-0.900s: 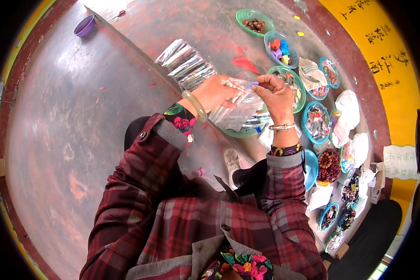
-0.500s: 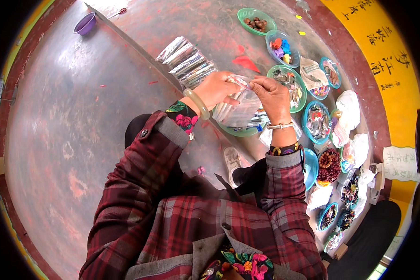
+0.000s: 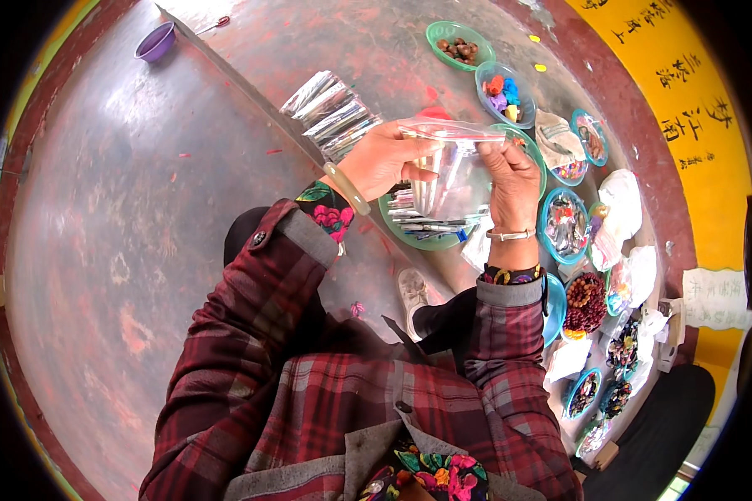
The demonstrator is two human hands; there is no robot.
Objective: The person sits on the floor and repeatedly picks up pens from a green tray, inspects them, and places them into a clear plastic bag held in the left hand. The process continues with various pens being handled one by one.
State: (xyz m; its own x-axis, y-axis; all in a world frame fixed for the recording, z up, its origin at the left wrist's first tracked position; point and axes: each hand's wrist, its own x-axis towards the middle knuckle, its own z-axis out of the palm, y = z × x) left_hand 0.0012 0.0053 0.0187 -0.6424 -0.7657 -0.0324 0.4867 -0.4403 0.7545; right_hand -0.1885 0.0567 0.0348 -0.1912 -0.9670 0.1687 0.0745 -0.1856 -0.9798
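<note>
A clear zip-top plastic bag point(image 3: 466, 179) with several slim, pen-like sticks inside hangs between my two hands. My left hand point(image 3: 382, 163) is closed on its left side, thumb and fingers pinching it near the top. At its upper right corner my right hand point(image 3: 514, 178) grips the edge, fingers curled. The bag's mouth spreads flat between them; I cannot tell whether it is sealed. Just below is a green basket point(image 3: 430, 244) of loose pens, partly covered by the bag. Beyond my left hand lies a row of filled clear bags point(image 3: 332, 115) on the floor.
On the right, baskets hold brown round things point(image 3: 459, 48), colourful pieces point(image 3: 501, 93), small packets point(image 3: 566, 224) and dark red beads point(image 3: 587, 301). White plastic bags point(image 3: 622, 207) lie among them. A purple bowl point(image 3: 155, 43) and red-handled scissors point(image 3: 217, 23) are at the far left.
My hands have moved apart, stretching the bag's top wide and flat. My right hand has shifted right, and more of the pens in the green basket shows.
</note>
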